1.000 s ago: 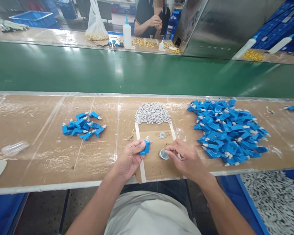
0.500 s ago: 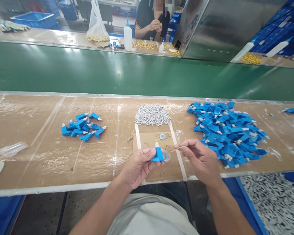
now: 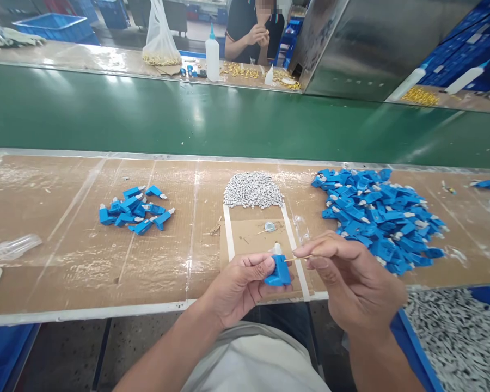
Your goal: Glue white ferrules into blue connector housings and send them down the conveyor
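Observation:
A blue plastic part with a white tip (image 3: 278, 270) is pinched between the thumb and fingers of my left hand (image 3: 245, 280), its tip pointing up. My right hand (image 3: 351, 277) grips a thin wooden stick (image 3: 297, 259), like a toothpick, whose far end meets the side of the blue part. Just beyond my hands, a small clear dish (image 3: 270, 226) lies on a cardboard sheet (image 3: 245, 234) with another stick by it. Behind that sits a heap of small grey pieces (image 3: 253, 189).
A large pile of blue parts (image 3: 379, 212) lies to the right, a smaller pile (image 3: 133, 209) to the left. Clear plastic tubes (image 3: 18, 246) rest far left. A green belt (image 3: 228, 125) runs behind the table. Opposite, a person (image 3: 253, 38) works. A blue bin (image 3: 418, 348) of grey pieces stands lower right.
Both hands have shifted: the left one moved right and slightly down with the blue part. My right hand brought the stick's end against the part.

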Demonstrator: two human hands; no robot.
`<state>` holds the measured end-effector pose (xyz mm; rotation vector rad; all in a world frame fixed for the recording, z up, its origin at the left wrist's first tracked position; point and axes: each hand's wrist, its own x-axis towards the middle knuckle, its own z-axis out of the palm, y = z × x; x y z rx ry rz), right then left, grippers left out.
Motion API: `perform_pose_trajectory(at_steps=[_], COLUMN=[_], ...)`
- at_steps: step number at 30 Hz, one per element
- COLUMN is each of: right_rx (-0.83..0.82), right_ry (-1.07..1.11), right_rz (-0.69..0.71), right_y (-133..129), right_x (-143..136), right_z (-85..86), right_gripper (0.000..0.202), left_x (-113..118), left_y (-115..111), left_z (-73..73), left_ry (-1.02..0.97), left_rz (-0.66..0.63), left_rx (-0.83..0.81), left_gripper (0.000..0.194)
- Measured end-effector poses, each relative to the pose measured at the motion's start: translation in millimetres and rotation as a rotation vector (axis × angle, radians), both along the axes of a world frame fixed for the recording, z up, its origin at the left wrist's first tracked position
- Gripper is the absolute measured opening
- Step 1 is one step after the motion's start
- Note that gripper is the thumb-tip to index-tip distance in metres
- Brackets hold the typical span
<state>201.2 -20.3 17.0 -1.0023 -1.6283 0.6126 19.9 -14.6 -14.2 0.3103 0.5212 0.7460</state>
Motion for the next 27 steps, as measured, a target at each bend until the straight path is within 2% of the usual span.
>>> perform_pose_trajectory(at_steps=[8, 16, 23, 27], right_rx=[-0.025, 0.149, 0.136, 0.101], right_ry=[-0.067, -0.169, -0.145, -0.154], right_rz=[0.032, 0.059, 0.046, 0.085], right_y=[2.1, 4.4, 7.5, 6.1], right_x=[3.2, -0.1, -2.7, -3.8], right_z=[-2.9, -4.9, -7.9, -8.9], right_gripper=[0.021, 0.031, 0.031, 0.031], left_x=[-0.1, -0.6, -0.9, -0.4], left_y=[-1.2, -0.1, 0.2, -0.5], left_z=[-3.7, -6.1, -3.6, -4.5], left_ry=[-0.005, 0.003, 0.043, 0.050], left_rz=[0.001, 0.032, 0.030, 0.036], left_rx=[-0.014, 0.035, 0.052, 0.052], left_gripper=[0.033, 0.026, 0.031, 0.028])
